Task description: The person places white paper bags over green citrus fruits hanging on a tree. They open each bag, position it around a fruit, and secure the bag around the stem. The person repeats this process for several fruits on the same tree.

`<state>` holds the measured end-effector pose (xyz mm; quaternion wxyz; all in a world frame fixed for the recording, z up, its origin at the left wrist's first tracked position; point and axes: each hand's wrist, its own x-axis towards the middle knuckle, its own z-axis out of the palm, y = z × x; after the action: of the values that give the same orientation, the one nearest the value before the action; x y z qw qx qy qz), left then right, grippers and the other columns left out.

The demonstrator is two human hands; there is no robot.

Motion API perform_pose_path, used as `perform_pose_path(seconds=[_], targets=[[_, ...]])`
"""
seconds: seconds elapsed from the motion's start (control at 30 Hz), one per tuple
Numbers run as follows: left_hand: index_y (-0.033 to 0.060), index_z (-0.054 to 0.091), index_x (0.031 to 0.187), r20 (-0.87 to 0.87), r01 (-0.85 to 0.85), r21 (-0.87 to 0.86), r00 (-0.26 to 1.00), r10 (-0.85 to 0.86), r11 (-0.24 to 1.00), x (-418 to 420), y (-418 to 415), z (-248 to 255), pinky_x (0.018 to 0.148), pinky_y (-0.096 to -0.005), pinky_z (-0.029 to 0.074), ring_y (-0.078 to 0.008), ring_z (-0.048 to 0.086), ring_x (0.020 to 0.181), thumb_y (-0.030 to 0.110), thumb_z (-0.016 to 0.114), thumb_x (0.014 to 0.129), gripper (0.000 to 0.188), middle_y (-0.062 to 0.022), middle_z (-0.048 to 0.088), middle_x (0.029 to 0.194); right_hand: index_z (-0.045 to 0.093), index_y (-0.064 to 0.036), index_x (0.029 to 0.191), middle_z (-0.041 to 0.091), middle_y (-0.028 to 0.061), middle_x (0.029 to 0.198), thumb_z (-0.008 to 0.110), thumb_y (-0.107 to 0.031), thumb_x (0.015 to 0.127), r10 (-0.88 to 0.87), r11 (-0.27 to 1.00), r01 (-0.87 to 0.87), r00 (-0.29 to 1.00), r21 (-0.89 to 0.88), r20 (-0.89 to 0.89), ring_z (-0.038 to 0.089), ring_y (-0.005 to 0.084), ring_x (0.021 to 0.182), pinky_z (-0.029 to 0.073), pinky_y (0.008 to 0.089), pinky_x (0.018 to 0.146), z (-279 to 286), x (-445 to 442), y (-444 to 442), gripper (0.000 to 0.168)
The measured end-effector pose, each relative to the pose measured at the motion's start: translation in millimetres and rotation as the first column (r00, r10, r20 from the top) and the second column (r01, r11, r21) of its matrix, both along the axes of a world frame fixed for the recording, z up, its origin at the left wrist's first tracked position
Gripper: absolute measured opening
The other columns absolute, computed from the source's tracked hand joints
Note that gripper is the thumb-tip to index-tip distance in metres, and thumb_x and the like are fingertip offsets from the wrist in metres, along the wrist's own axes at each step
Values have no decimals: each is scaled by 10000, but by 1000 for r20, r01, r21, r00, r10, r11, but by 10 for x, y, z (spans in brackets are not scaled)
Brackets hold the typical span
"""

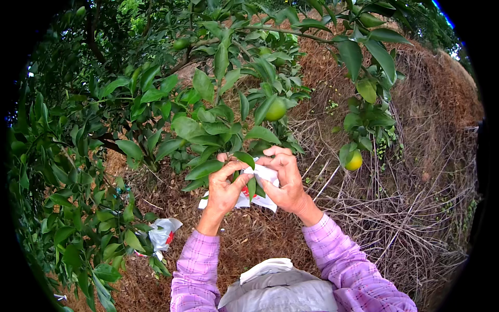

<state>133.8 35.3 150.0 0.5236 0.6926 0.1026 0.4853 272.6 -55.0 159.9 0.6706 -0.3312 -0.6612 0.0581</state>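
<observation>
Both my hands are raised at a leafy citrus branch, with a white bag (pixel 269 174) bearing red print between them. My left hand (pixel 227 186) pinches the gathered edge of the bag between thumb and fingers. On the other side, my right hand (pixel 285 180) grips the bag with curled fingers. Leaves (pixel 205 169) partly cover the bag and fingertips, and the lower part of the bag spreads out below. Whether a fruit is inside cannot be seen. A green citrus fruit (pixel 276 109) hangs just above my hands.
A yellow-green fruit (pixel 353 160) hangs at the right. Another white bag (pixel 161 233) sits among low leaves at the left. A stack of white bags (pixel 266 269) lies at my waist. Dry stalks (pixel 374 222) cover the slope on the right, and dense branches fill the left.
</observation>
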Motion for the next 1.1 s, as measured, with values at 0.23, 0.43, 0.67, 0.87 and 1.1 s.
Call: perform_pose_path(seconds=[0.23, 0.43, 0.67, 0.87, 1.1], targets=[[-46, 636, 930, 113, -201, 280, 978, 176, 939, 89, 108, 63, 780, -241, 439, -125, 529, 877, -53, 643, 804, 126, -32, 508, 965, 555, 50, 887, 584, 164, 959, 600, 75, 771, -389, 917, 351, 893, 193, 226, 571, 297, 901, 461, 361, 812, 86, 90, -21, 127], [-19, 566, 923, 33, -201, 330, 979, 201, 922, -30, 111, 93, 748, -245, 406, -122, 489, 816, 17, 553, 866, 69, -51, 554, 888, 609, 34, 908, 611, 112, 881, 580, -84, 873, -55, 992, 70, 988, -107, 142, 562, 217, 873, 444, 313, 782, 128, 178, 110, 127], [-24, 549, 980, 12, -75, 31, 997, 75, 997, -42, 201, -86, 745, -243, 436, -105, 505, 840, -7, 541, 866, 115, -39, 546, 880, 608, 45, 949, 582, 89, 930, 548, -153, 906, -2, 944, 56, 986, -324, 164, 554, 178, 855, 432, 292, 790, 154, 200, 394, 212], [-4, 604, 958, 77, -133, -143, 986, 145, 981, 104, 290, -312, 721, -222, 453, -69, 545, 792, 24, 618, 851, 112, -15, 610, 898, 576, 2, 1042, 589, 36, 977, 554, -151, 875, 45, 858, -72, 997, -508, -66, 524, 109, 897, 435, 276, 800, 61, 213, 609, 227], [-34, 581, 1053, 472, 273, -547, 881, 23, 791, 323, 172, -413, 812, -283, 474, -150, 589, 873, -33, 569, 792, 261, -69, 619, 967, 582, 13, 1030, 593, 77, 1000, 553, -84, 768, -7, 859, -35, 997, -510, -78, 547, 162, 947, 439, 316, 853, -202, 340, 690, 280]])
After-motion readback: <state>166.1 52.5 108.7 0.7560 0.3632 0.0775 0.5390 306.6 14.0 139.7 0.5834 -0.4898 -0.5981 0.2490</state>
